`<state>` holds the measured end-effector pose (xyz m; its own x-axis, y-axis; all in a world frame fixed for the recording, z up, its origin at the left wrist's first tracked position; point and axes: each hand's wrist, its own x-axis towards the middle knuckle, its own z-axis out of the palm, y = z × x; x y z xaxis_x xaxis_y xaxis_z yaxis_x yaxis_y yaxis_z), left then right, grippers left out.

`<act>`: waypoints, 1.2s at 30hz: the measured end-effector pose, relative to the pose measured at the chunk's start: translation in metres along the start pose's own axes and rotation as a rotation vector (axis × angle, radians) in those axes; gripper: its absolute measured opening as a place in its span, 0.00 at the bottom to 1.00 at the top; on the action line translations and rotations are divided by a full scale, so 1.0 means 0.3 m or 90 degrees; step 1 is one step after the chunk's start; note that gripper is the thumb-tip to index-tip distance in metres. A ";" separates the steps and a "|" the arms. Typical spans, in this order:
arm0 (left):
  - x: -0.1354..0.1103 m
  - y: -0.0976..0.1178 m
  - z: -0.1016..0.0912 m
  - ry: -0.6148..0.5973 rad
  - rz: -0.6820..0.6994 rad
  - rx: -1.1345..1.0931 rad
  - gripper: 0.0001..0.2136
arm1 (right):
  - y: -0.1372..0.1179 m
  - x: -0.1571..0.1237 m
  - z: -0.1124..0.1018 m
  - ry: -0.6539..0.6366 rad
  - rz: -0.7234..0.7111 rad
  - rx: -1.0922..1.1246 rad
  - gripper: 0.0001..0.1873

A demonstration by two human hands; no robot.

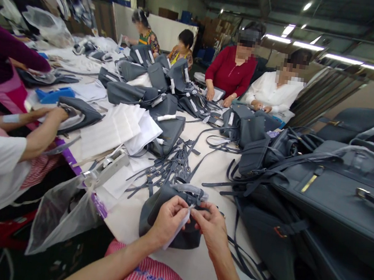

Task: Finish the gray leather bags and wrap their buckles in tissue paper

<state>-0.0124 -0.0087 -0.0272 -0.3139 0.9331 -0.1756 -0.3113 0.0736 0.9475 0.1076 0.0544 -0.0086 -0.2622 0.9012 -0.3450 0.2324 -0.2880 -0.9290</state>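
A dark blue-grey handbag (pixel 152 206) stands on the table right in front of me. Its top handle (pixel 187 188) is wrapped in clear plastic. Over the bag, my left hand (pixel 170 218) is closed in a pinch on a thin white wrapping strip (pixel 176 233), which hangs down below the fingers. My right hand (pixel 209 222) meets it from the other side, thumb and forefinger pinched at the upper end of the same strip, near the handle's base. Loose dark straps with buckles (pixel 173 163) lie just beyond the bag.
Large dark bags (pixel 346 184) are heaped along the right. More bags (pixel 170 110) and white sheets (pixel 113 125) cover the table ahead. A clear plastic bag (pixel 60 215) hangs at the left edge. Co-workers sit at left and across, one in a red top (pixel 228 72).
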 end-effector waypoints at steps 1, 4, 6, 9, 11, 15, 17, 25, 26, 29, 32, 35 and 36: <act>-0.001 -0.004 0.000 -0.002 0.003 -0.004 0.07 | 0.002 -0.002 0.002 -0.003 -0.003 0.010 0.29; -0.007 -0.012 -0.002 -0.014 0.011 -0.008 0.09 | 0.004 -0.013 0.009 -0.036 -0.006 0.079 0.27; -0.011 -0.011 -0.004 -0.018 0.015 -0.015 0.11 | 0.001 -0.023 0.014 -0.073 -0.001 0.147 0.25; -0.013 -0.008 -0.005 -0.017 0.017 -0.037 0.12 | -0.009 -0.038 0.020 -0.128 0.022 0.226 0.24; -0.011 -0.008 -0.006 -0.019 0.020 -0.045 0.13 | -0.014 -0.044 0.023 -0.159 0.022 0.235 0.22; -0.007 -0.014 -0.012 -0.026 0.029 -0.036 0.12 | -0.015 -0.036 0.021 -0.195 -0.035 0.154 0.22; -0.007 -0.020 -0.016 -0.032 0.026 -0.035 0.13 | -0.011 -0.021 0.014 -0.203 -0.084 0.081 0.22; 0.001 -0.050 -0.025 -0.049 0.026 -0.064 0.13 | -0.018 0.021 -0.005 -0.247 -0.196 -0.084 0.23; 0.005 -0.051 -0.025 -0.049 0.026 -0.068 0.13 | -0.021 0.021 -0.002 -0.256 -0.181 -0.056 0.26; 0.010 -0.048 -0.021 -0.036 0.016 -0.063 0.14 | -0.032 0.019 0.003 -0.297 -0.115 0.028 0.31; 0.004 -0.044 -0.015 -0.013 0.008 -0.042 0.14 | -0.036 0.009 0.002 -0.262 -0.106 0.036 0.29; -0.004 -0.047 -0.010 0.003 0.027 -0.017 0.13 | -0.021 -0.024 -0.002 -0.099 -0.180 -0.058 0.26; -0.006 -0.049 -0.009 0.008 0.035 -0.006 0.13 | -0.012 -0.039 -0.003 -0.030 -0.199 -0.088 0.26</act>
<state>-0.0098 -0.0123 -0.0415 -0.3416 0.9313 -0.1264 -0.3021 0.0186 0.9531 0.1107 0.0452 -0.0011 -0.3835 0.9219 -0.0553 0.2572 0.0491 -0.9651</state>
